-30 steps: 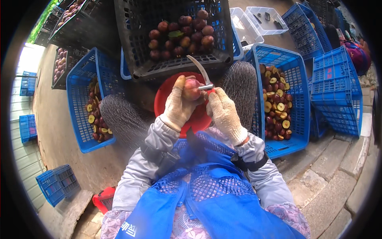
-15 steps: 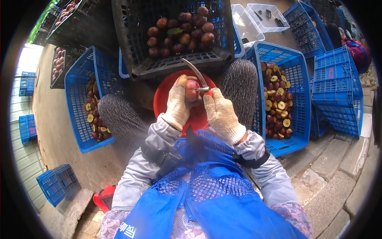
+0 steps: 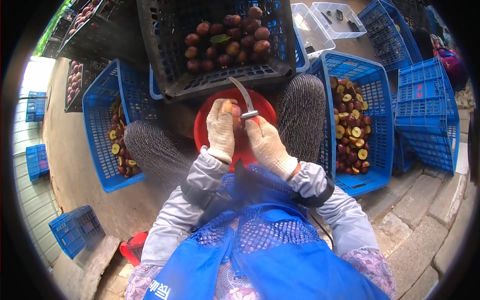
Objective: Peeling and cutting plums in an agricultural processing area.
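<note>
My left hand point(image 3: 220, 129), in a cream knitted glove, is closed around a reddish-purple plum point(image 3: 236, 114). My right hand point(image 3: 271, 149), gloved alike, grips a curved knife point(image 3: 243, 93) whose handle is mostly hidden in the fist. The blade curves up and away from me, and its metal base lies against or very close to the plum's right side; whether it cuts in I cannot tell. Both hands are over a red basin point(image 3: 201, 127) between my knees. Most of the basin's inside is hidden by the hands.
Ahead, a tilted black crate point(image 3: 175, 82) holds whole plums point(image 3: 232, 47) and a leaf. Blue crates with halved plums stand at left point(image 3: 95, 145) and right point(image 3: 382, 125). Stacked blue crates point(image 3: 425, 115) are farther right. Clear plastic boxes point(image 3: 345, 32) lie beyond.
The right hand and the knife have turned a little around the plum. The left hand has rotated, so less of the plum shows. Both hands remain over the basin.
</note>
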The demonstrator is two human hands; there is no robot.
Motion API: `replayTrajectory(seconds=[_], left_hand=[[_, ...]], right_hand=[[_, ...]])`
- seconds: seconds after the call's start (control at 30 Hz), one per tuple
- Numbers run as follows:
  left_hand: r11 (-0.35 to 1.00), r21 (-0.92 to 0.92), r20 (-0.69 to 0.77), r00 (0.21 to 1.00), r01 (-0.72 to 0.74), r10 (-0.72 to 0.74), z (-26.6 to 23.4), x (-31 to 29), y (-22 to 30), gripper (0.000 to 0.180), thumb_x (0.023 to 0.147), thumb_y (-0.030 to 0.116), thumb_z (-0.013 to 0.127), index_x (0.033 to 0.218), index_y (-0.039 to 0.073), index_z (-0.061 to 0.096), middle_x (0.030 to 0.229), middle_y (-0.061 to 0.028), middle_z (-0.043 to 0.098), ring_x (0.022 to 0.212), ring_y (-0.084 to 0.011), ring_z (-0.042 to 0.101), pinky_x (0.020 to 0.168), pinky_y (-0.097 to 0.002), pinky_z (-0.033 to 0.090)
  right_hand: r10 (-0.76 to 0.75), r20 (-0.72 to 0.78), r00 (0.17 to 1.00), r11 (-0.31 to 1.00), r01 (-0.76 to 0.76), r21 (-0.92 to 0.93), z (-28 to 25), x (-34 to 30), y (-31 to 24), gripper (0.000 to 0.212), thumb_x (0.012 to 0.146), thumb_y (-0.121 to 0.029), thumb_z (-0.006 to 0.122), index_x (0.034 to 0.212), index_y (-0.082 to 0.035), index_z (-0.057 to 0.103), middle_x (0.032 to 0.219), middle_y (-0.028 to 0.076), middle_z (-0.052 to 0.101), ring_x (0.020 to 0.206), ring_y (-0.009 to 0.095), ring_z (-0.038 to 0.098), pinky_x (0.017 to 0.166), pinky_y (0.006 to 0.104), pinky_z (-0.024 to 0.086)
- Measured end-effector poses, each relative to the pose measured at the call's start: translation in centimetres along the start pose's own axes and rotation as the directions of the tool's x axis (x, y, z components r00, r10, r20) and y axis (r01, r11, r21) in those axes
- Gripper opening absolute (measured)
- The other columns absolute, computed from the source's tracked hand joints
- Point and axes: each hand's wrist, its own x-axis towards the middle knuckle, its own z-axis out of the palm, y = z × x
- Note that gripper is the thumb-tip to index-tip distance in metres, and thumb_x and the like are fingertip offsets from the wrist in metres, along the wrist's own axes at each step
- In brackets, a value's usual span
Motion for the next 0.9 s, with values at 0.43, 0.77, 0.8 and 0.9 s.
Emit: replayTrajectory(seconds=[0.43, 0.77, 0.8, 0.9], left_hand=[[0.585, -0.594, 0.603, 0.787, 0.553, -0.132, -2.1, 1.3, 2.9, 0.048, 0.089, 0.041, 0.051, 0.117, 0.003, 0.049, 0.108, -0.0141, 0.057, 0.086, -0.0225, 0.058, 0.072, -0.0333, 0.047], [0.809, -0.476, 0.531, 0.846, 0.344, -0.047, -3.4, 0.7, 1.5, 0.062, 0.084, 0.046, 0.058, 0.123, 0.001, 0.046, 0.103, -0.0096, 0.057, 0.090, -0.0172, 0.055, 0.074, -0.0298, 0.043], [0.824, -0.452, 0.535, 0.843, 0.343, -0.058, -3.4, 0.7, 1.4, 0.063, 0.085, 0.048, 0.056, 0.124, 0.000, 0.045, 0.101, -0.0092, 0.057, 0.088, -0.0163, 0.054, 0.073, -0.0287, 0.041], [0.852, -0.438, 0.529, 0.848, 0.286, -0.012, -3.1, 0.4, 1.5, 0.062, 0.088, 0.049, 0.051, 0.124, -0.001, 0.045, 0.097, -0.0086, 0.056, 0.084, -0.0151, 0.051, 0.073, -0.0277, 0.038]], right_hand=[[0.256, 0.447, 0.857, 0.615, -0.501, 0.608, -4.8, 0.1, -4.0, 0.042, 0.093, -0.047, 0.039, 0.098, -0.007, 0.053, 0.053, -0.003, 0.038, 0.037, 0.009, 0.034, 0.032, 0.0199, 0.027], [0.037, 0.271, 0.962, 0.986, 0.009, -0.166, -4.3, -0.1, -5.5, 0.018, 0.092, -0.020, 0.048, 0.096, -0.003, 0.051, 0.070, 0.022, 0.056, 0.069, 0.041, 0.058, 0.056, 0.0422, 0.042], [0.037, 0.272, 0.962, 0.986, 0.009, -0.166, -4.3, -0.2, -5.6, 0.018, 0.092, -0.020, 0.048, 0.096, -0.003, 0.051, 0.070, 0.022, 0.056, 0.069, 0.041, 0.058, 0.056, 0.0422, 0.042], [-0.052, 0.318, 0.947, 0.952, 0.143, -0.271, -4.2, -0.4, -5.6, 0.020, 0.092, -0.021, 0.047, 0.098, -0.002, 0.050, 0.071, 0.021, 0.057, 0.068, 0.040, 0.058, 0.057, 0.0433, 0.043]])
